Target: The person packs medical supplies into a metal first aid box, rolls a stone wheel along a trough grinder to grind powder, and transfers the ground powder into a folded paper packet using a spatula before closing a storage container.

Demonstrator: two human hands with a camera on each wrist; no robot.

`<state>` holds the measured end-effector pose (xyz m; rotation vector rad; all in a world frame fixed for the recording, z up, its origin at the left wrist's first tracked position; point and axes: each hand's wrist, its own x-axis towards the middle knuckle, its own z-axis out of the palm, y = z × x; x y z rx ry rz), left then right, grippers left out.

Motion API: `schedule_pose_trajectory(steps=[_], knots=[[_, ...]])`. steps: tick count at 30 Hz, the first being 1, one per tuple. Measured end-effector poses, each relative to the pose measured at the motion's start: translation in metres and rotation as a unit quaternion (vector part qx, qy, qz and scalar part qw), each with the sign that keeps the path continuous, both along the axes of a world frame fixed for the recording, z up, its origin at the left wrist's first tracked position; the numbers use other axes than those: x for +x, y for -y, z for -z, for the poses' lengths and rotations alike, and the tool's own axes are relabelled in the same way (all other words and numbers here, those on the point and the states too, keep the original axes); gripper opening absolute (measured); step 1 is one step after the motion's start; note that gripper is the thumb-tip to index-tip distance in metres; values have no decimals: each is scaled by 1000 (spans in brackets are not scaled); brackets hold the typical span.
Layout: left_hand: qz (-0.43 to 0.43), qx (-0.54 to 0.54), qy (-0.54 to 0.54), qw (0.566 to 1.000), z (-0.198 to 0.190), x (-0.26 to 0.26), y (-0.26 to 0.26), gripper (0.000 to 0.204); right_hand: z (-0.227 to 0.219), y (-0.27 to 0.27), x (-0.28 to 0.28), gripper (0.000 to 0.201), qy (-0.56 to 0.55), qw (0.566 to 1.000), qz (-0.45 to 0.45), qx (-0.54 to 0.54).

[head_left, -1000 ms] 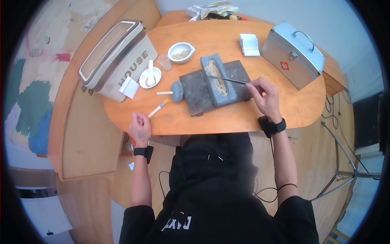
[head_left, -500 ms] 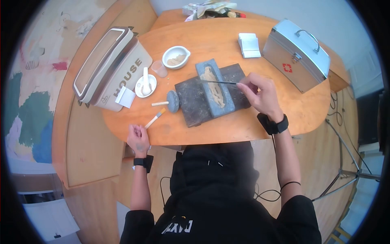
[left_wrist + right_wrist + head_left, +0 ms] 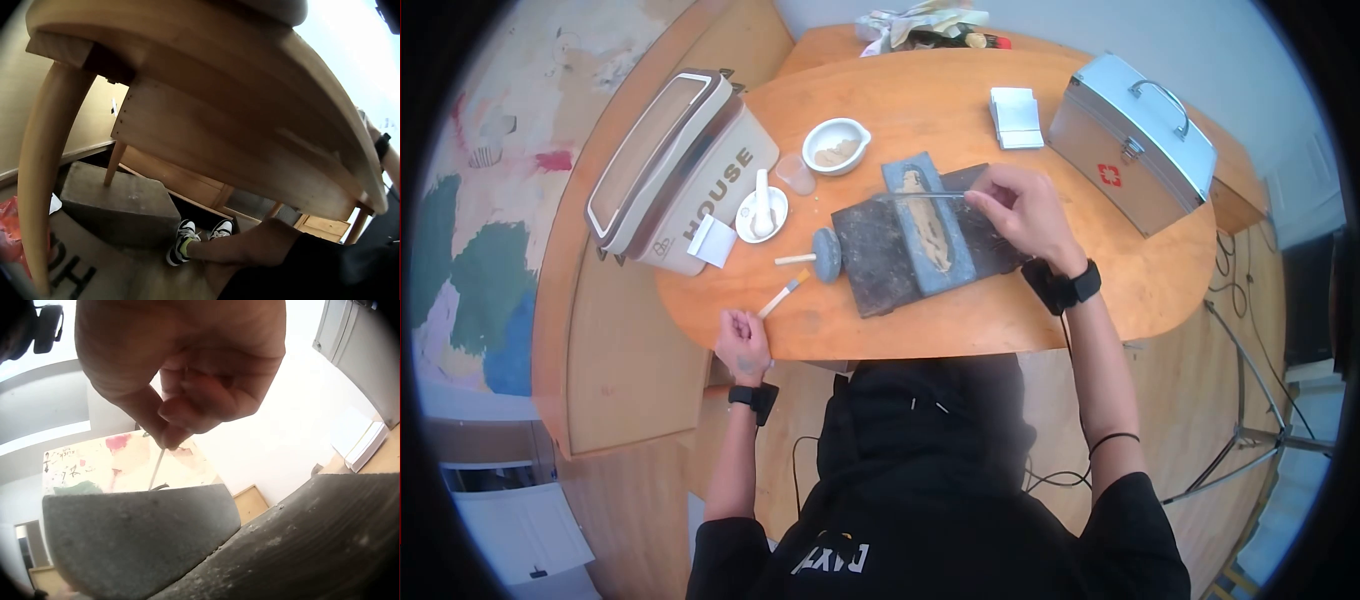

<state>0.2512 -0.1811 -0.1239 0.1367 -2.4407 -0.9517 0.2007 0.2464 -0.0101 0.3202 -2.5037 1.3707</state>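
My right hand (image 3: 1025,212) pinches a thin stick (image 3: 930,194) between thumb and fingers, holding it across a grey stone trough (image 3: 962,276). Beige powder (image 3: 927,232) lies along the trough's long hollow. Under the trough is a dark slab (image 3: 875,260). The right wrist view shows the stick (image 3: 157,470) pointing down from the fingertips behind the trough's grey wall (image 3: 137,537). My left hand (image 3: 743,345) rests at the table's front edge with fingers loosely curled. Just beyond it lies a flat brush (image 3: 780,296), near a stone wheel (image 3: 827,255) with a wooden handle.
At the left stand a beige and brown box (image 3: 735,185), a small dish (image 3: 775,228) with a white pestle, a clear cup (image 3: 797,177) and a white bowl (image 3: 855,130) of powder. White paper packets (image 3: 1015,115) and a silver case (image 3: 1130,150) occupy the right side.
My right hand has shifted slightly up and left over the trough, with the stick now lying nearly level across its upper part. The left hand stays in place; the head view has tilted slightly.
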Motion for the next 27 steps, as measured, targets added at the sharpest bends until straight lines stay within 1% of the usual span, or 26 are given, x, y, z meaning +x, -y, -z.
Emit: schedule_pose_trajectory(steps=[1, 2, 4, 5, 7, 8, 10, 11, 13, 14, 16, 17, 19, 20, 21, 23, 24, 26, 27], knots=[[3, -3, -4, 1000, 0, 0, 1, 24, 0, -3, -6, 13, 23, 1000, -11, 14], [6, -5, -8, 1000, 0, -1, 2, 24, 0, -3, -12, 13, 22, 1000, -13, 14], [5, -1, -4, 1000, 2, -2, 3, 23, -1, -3, -24, 14, -29, 999, -11, -21], [8, 3, -1, 1000, 2, -3, 4, 21, 0, -3, -29, 14, -28, 999, -13, -23], [5, 1, -3, 1000, 2, -2, 4, 21, 2, -6, -40, 15, 43, 996, -80, -25], [6, -1, -4, 1000, 2, -3, 3, 21, 3, -8, -44, 15, 43, 995, -83, -23], [1, -12, -12, 1000, 5, -3, 7, 21, 4, -11, -50, 15, 19, 999, -41, 22], [3, -23, -21, 1000, 6, -4, 8, 21, 4, -15, -53, 15, 21, 999, -44, 25], [-2, -18, -11, 1000, 8, -4, 11, 21, -1, -18, -56, 15, 56, 988, -142, 28], [-2, -15, -6, 1000, 9, -6, 12, 21, 0, -21, -60, 15, 59, 987, -144, 29], [-6, -19, -6, 1000, 10, -5, 13, 22, 0, -24, -69, 15, 89, 975, -202, -14], [-2, -25, -10, 1000, 10, -6, 14, 22, 0, -24, -76, 15, 93, 974, -206, -14], [-3, -31, 0, 1000, 9, -7, 13, 22, -7, -22, -83, 15, 72, 983, -161, 44], [-3, -38, 5, 999, 9, -6, 13, 22, -10, -22, -86, 14, 86, 978, -175, 73], [-8, -40, 13, 999, 8, -5, 15, 22, -11, -24, -87, 14, 93, 977, -181, 70], [1, -44, 10, 999, 7, -6, 14, 23, -10, -34, -88, 15, 162, 956, -237, 62], [1, -43, 18, 999, 8, -5, 15, 23, -7, -37, -88, 15, 170, 954, -238, 61], [-4, -47, 31, 998, 9, -7, 17, 23, -4, -42, -91, 10, 171, 962, -214, -15], [-6, -46, 38, 998, 8, -6, 14, 23, -6, -42, -90, 10, 177, 960, -216, -16]])
